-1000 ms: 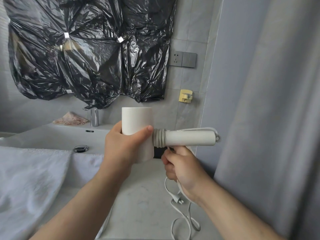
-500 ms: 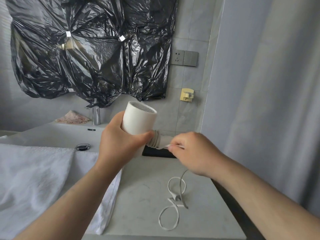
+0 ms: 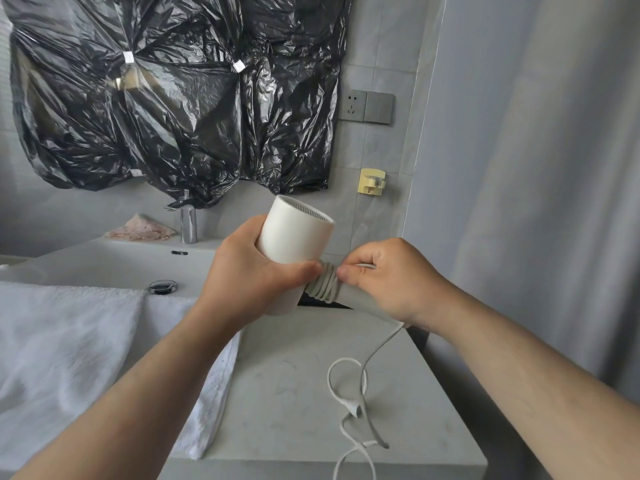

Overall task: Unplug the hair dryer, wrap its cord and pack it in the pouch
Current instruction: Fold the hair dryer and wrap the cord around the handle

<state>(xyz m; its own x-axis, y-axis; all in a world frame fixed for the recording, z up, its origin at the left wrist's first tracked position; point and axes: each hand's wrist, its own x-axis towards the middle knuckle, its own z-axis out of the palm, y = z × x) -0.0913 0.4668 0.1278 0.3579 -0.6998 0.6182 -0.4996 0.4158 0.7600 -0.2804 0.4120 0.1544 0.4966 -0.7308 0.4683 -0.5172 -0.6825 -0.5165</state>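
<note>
My left hand (image 3: pixel 256 271) grips the barrel of the white hair dryer (image 3: pixel 294 233), held above the counter with its grille end tilted up and away. Several turns of the white cord (image 3: pixel 323 284) sit wound around the handle where it meets the barrel. My right hand (image 3: pixel 388 275) is closed over the handle, pinching the cord against the coils. The loose cord (image 3: pixel 363 372) hangs from under this hand and loops on the counter, where the plug (image 3: pixel 355 408) lies. No pouch is in view.
A grey counter (image 3: pixel 284 393) lies below my hands, with a white towel (image 3: pixel 69 351) on the left. Behind are a sink (image 3: pixel 104 265), tap (image 3: pixel 188 225) and drain (image 3: pixel 162 286). A wall socket (image 3: pixel 365 106) and yellow hook (image 3: pixel 372 181) are on the tiles. A grey curtain (image 3: pixel 536 168) hangs right.
My right hand came from under the handle up over it, carrying the cord around for another turn. The dryer tilted so its grille end shows, and the loose cord on the counter got shorter.
</note>
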